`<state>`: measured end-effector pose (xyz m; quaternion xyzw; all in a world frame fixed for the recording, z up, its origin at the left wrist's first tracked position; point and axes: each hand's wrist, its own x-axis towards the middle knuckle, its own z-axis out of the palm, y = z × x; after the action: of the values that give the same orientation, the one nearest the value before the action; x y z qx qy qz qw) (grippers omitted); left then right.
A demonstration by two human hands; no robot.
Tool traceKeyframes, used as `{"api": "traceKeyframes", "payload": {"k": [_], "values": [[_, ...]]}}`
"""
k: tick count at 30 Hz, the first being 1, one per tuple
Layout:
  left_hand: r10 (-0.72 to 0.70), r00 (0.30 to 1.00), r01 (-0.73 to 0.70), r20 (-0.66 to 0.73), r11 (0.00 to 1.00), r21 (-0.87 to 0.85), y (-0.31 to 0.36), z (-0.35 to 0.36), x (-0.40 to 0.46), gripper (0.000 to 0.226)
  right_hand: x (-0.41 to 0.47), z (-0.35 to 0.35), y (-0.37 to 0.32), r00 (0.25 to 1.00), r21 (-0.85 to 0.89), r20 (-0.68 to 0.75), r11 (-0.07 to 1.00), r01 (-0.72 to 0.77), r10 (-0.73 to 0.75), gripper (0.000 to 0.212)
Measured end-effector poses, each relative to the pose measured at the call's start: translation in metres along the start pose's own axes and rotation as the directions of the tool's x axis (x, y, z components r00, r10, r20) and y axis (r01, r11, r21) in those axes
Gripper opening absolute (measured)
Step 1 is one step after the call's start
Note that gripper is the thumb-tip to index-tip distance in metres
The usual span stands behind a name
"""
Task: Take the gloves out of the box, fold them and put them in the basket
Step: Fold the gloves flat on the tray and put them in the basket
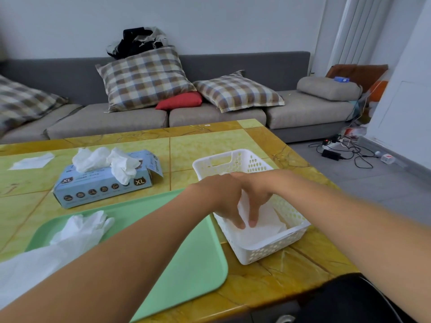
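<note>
At the far left of the table (pixel 279 145) we see a flat white sheet (pixel 32 161) lying alone. Next comes the blue glove box (pixel 102 183), marked XL, lying flat with crumpled white gloves (pixel 105 160) bulging out of its top opening. In front of it sits a green tray (pixel 186 264), and on its left part lies a loose glove (pixel 81 229), spread out with its fingers pointing towards the box.

Further right, our two forearms reach forward and meet over the white perforated basket (pixel 268 250), which stands just beside the tray's right edge. Our left hand (pixel 219 197) and right hand (pixel 256 194) are side by side inside the basket, fingers pointing down, their tips pressing on the folded glove (pixel 263 229) that lies on the basket's floor. Whether the fingers pinch the glove or merely push on it, we cannot tell.

Behind the table runs a grey sofa (pixel 210 113) with checked cushions (pixel 144 78).
</note>
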<state>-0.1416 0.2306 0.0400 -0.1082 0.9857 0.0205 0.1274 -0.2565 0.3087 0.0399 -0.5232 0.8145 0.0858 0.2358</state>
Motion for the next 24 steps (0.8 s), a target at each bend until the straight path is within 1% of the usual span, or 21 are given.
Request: {"api": "traceKeyframes", "payload": {"k": [2, 3, 5, 7, 8, 9, 10, 12, 13, 14, 16, 18, 21, 23, 24], "values": [[0.028, 0.999, -0.027, 0.039, 0.999, -0.023, 0.002, 0.002, -0.001, 0.057, -0.001, 0.001, 0.000, 0.998, -0.058, 0.053, 0.998, -0.014, 0.017, 0.139], [0.035, 0.999, -0.034, 0.036, 0.999, -0.021, 0.001, 0.004, -0.001, 0.059, 0.000, 0.002, 0.001, 0.998, -0.062, 0.058, 0.998, -0.005, 0.009, 0.141], [0.034, 0.999, -0.034, 0.002, 0.999, -0.002, -0.001, 0.005, -0.001, 0.061, -0.005, 0.000, 0.003, 1.000, -0.013, 0.020, 1.000, 0.015, -0.015, 0.145], [0.020, 0.999, -0.020, -0.045, 1.000, 0.007, -0.004, 0.002, -0.002, 0.060, -0.014, -0.003, 0.006, 0.997, 0.041, -0.063, 0.998, 0.046, -0.043, 0.142], [0.014, 0.997, -0.013, -0.076, 1.000, 0.008, -0.007, 0.000, -0.004, 0.057, -0.018, -0.003, 0.007, 0.996, 0.044, -0.080, 0.998, 0.048, -0.045, 0.138], [0.008, 0.995, -0.007, -0.097, 1.000, 0.005, -0.008, -0.001, -0.005, 0.053, -0.021, -0.002, 0.008, 0.997, 0.035, -0.066, 0.998, 0.043, -0.041, 0.133], [-0.001, 0.996, 0.002, -0.092, 1.000, 0.010, -0.008, -0.002, -0.006, 0.050, -0.023, 0.000, 0.005, 0.999, 0.000, -0.022, 1.000, 0.025, -0.025, 0.130], [-0.028, 1.000, 0.028, -0.003, 0.998, 0.057, -0.005, -0.004, -0.006, 0.052, -0.023, 0.009, -0.001, 0.997, -0.180, 0.070, 0.983, -0.025, 0.038, 0.134], [-0.048, 0.997, 0.041, 0.067, 0.994, 0.105, -0.001, -0.004, -0.004, 0.059, -0.020, 0.015, -0.004, 0.993, -0.262, 0.094, 0.964, -0.040, 0.066, 0.137], [-0.066, 0.988, 0.043, 0.143, 0.987, 0.158, 0.005, -0.004, -0.001, 0.069, -0.017, 0.020, -0.006, 0.990, -0.307, 0.101, 0.949, -0.065, 0.101, 0.138], [-0.093, 0.966, 0.033, 0.243, 0.970, 0.239, 0.016, -0.002, 0.007, 0.089, -0.007, 0.024, -0.007, 0.979, -0.319, 0.114, 0.939, -0.126, 0.170, 0.141], [-0.102, 0.961, 0.029, 0.257, 0.961, 0.274, 0.024, 0.003, 0.017, 0.095, 0.000, 0.024, -0.005, 0.972, -0.318, 0.124, 0.936, -0.152, 0.200, 0.148], [-0.115, 0.952, 0.040, 0.284, 0.966, 0.254, 0.016, 0.006, 0.027, 0.098, 0.004, 0.023, 0.001, 0.981, -0.291, 0.134, 0.952, -0.093, 0.137, 0.141], [-0.119, 0.941, 0.042, 0.316, 0.970, 0.241, 0.001, 0.007, 0.034, 0.104, 0.007, 0.024, 0.007, 0.993, -0.271, 0.099, 0.962, -0.031, 0.060, 0.140], [-0.107, 0.944, 0.026, 0.313, 0.967, 0.252, -0.006, 0.007, 0.035, 0.104, 0.010, 0.024, 0.010, 0.995, -0.265, 0.092, 0.964, -0.017, 0.042, 0.141]]}}
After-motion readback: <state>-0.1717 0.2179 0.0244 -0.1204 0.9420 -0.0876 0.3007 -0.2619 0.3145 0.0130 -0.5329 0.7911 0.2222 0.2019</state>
